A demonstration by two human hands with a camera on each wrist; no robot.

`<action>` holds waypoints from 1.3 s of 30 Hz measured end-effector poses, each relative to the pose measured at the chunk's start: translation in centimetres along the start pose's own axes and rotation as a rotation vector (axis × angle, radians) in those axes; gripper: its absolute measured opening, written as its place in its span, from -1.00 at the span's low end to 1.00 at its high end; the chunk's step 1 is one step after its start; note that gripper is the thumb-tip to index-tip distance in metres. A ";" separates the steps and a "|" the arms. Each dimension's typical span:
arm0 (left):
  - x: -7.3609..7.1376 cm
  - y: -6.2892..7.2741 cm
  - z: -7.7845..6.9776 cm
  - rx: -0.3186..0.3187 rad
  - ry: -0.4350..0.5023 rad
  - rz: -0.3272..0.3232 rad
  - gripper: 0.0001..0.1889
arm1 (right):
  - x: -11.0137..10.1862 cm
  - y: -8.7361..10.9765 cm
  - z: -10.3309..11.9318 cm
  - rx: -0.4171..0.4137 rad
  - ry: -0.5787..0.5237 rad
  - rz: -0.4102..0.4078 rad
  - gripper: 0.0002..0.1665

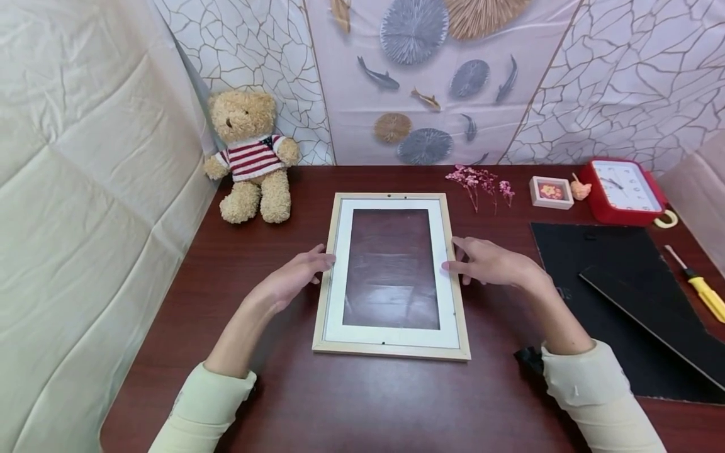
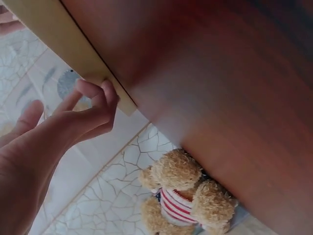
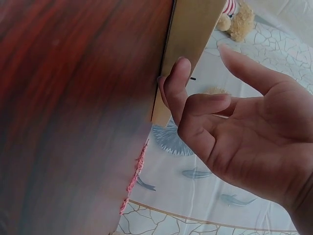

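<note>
A light wooden picture frame (image 1: 391,353) lies flat on the dark table, with a white mat (image 1: 362,334) inside it. The table's brown and some shine show through the middle of the mat. My left hand (image 1: 294,277) is at the frame's left side; in the left wrist view its bent fingers (image 2: 100,98) touch the wooden side, the thumb held apart. On the opposite side is my right hand (image 1: 493,261), fingertips at the edge and thumb over the mat. The right wrist view shows its loosely bent fingers (image 3: 178,83) against the wood, thumb free.
A teddy bear (image 1: 252,157) sits at the back left. Pink dried flowers (image 1: 478,182), a small framed box (image 1: 551,192) and a red clock (image 1: 625,192) stand behind. To the right lie a black backing board (image 1: 600,251), a black strip (image 1: 651,321) and a yellow-handled screwdriver (image 1: 705,292).
</note>
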State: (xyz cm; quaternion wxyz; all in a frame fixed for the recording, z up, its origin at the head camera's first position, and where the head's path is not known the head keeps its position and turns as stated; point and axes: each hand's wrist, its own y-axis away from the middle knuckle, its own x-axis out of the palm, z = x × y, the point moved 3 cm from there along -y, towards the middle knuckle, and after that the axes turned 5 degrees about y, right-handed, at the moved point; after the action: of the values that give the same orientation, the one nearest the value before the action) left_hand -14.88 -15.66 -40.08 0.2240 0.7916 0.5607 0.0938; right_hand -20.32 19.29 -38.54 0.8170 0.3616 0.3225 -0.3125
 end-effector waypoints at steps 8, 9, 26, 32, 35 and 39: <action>0.3 0.1 0.0 -0.009 0.004 0.000 -0.36 | 0.1 -0.1 0.2 -0.019 0.006 -0.003 -0.17; 0.2 0.0 0.1 -0.009 0.021 -0.007 -0.37 | 0.1 -0.1 0.2 -0.023 0.002 -0.003 -0.17; -0.3 -0.1 0.3 0.001 0.094 0.002 -0.39 | 0.1 0.0 0.1 -0.031 -0.013 0.010 -0.14; -0.9 -0.3 0.6 0.029 0.225 -0.022 -0.47 | 0.2 0.0 0.2 -0.037 -0.011 0.012 -0.17; -1.1 -0.2 0.5 0.050 0.281 -0.015 -0.48 | 0.1 -0.1 0.1 -0.039 -0.010 0.012 -0.23; -1.4 -0.2 0.4 0.067 0.341 -0.041 -0.60 | 0.1 -0.1 0.1 -0.037 -0.006 0.008 -0.29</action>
State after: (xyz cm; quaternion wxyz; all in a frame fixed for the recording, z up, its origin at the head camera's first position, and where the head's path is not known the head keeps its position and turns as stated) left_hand -15.40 -16.97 -40.43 0.1006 0.7597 0.6093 0.2035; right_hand -20.31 19.16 -38.61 0.8259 0.3469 0.3242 -0.3042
